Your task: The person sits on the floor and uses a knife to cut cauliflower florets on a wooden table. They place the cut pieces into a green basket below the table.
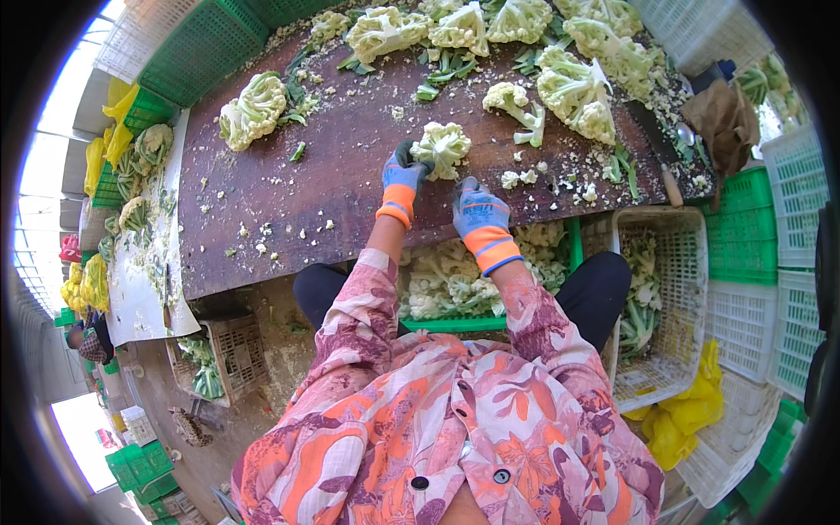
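Note:
My left hand (404, 172), in a grey-blue work glove with an orange cuff, grips a cauliflower piece (443, 148) just above the dark table (328, 190). My right hand (481, 207), gloved alike, is close to the piece on its lower right, fingers curled. Whether it holds something small is hidden by the glove. A loose floret with a thick stem (518, 111) lies to the right of the piece. Beyond it rests a large cut cauliflower section (575, 95). Another big section (254, 111) lies at the left. Below my forearms, a green crate (453, 325) holds many cut florets.
More cauliflower sections (387, 31) line the table's far side among leaf scraps and crumbs. A wooden-handled tool (671, 186) lies at the right edge. A pale crate (697, 289) with trimmings stands beside my right knee. Another crate (244, 357) with leaves sits at the lower left.

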Tool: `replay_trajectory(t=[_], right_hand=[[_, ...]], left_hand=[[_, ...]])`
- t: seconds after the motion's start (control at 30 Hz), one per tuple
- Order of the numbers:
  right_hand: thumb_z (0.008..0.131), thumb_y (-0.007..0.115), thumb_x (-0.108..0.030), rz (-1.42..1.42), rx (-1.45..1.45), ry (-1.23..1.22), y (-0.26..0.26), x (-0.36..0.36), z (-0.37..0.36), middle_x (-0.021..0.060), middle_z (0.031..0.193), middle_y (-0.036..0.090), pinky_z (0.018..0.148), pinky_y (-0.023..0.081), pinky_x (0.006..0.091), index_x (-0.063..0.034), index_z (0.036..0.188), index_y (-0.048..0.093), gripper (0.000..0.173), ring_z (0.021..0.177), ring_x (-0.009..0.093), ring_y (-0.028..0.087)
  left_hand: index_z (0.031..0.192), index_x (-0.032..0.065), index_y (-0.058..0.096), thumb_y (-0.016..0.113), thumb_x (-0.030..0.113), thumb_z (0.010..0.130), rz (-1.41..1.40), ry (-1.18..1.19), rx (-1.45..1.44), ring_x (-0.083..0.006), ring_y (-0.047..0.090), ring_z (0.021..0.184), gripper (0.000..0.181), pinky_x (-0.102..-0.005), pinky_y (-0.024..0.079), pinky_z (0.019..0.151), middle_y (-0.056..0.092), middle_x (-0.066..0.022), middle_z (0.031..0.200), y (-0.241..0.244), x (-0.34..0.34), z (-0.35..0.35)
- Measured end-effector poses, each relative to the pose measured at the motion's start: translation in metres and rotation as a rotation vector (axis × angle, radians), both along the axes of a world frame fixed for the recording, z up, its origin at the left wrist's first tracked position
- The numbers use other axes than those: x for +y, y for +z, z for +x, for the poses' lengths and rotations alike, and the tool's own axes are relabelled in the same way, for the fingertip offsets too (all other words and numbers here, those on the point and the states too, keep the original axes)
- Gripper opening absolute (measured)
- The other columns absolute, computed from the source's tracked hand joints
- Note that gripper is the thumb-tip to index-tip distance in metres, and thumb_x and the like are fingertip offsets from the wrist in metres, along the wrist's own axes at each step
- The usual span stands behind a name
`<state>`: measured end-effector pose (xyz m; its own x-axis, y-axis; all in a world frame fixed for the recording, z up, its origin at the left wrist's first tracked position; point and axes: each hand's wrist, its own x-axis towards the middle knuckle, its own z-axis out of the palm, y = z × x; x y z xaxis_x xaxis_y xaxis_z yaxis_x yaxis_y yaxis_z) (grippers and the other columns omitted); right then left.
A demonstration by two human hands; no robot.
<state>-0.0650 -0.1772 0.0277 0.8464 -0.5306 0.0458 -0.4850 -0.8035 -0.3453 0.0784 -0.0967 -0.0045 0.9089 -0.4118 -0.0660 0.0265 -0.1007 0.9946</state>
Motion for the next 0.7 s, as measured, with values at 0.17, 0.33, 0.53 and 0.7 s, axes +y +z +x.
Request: replay_trajectory(t=[0.17,0.33,0.53,0.7], right_hand=[[0.078,0.053,-0.017,-0.149,-0.011,-0.06,-0.001,0.01,0.005,0.0127,0.077,0.059,0.051,0.05,0.0392,-0.0047,0.092,0.047,0.019,0.063,0.028,0.064],[0.076,0.054,-0.015,-0.189,-0.003,-0.072,-0.001,0.0,0.009,0.012,0.078,0.059,0.052,0.051,0.0388,-0.0031,0.096,0.048,0.024,0.063,0.026,0.064],[0.076,0.055,-0.015,-0.05,0.079,-0.038,-0.001,-0.022,0.028,0.0161,0.086,0.062,0.059,0.052,0.0425,-0.0045,0.101,0.048,0.029,0.074,0.03,0.065],[0.08,0.05,-0.014,0.163,0.201,-0.055,0.012,-0.039,0.058,0.0204,0.096,0.063,0.074,0.05,0.0442,-0.0038,0.108,0.05,0.03,0.09,0.035,0.062]], left_hand=[[0.112,-0.0007,0.053,0.058,-0.01,0.07,-0.009,0.051,0.024,-0.0134,0.058,0.084,0.044,-0.0252,0.049,0.072,0.061,-0.0064,0.098,0.0,-0.005,0.0],[0.109,-0.0014,0.054,0.053,-0.007,0.075,0.025,0.056,-0.007,-0.0133,0.059,0.081,0.034,-0.025,0.049,0.067,0.062,-0.0068,0.095,0.005,-0.015,-0.005],[0.105,-0.0018,0.054,0.055,-0.003,0.078,0.049,0.116,-0.057,-0.0124,0.059,0.076,0.027,-0.0245,0.049,0.064,0.062,-0.0072,0.093,-0.005,-0.027,0.002],[0.1,-0.0017,0.058,0.061,-0.001,0.075,0.031,0.107,0.014,-0.0127,0.059,0.075,0.025,-0.0269,0.049,0.063,0.063,-0.0054,0.085,-0.001,-0.036,0.023]])
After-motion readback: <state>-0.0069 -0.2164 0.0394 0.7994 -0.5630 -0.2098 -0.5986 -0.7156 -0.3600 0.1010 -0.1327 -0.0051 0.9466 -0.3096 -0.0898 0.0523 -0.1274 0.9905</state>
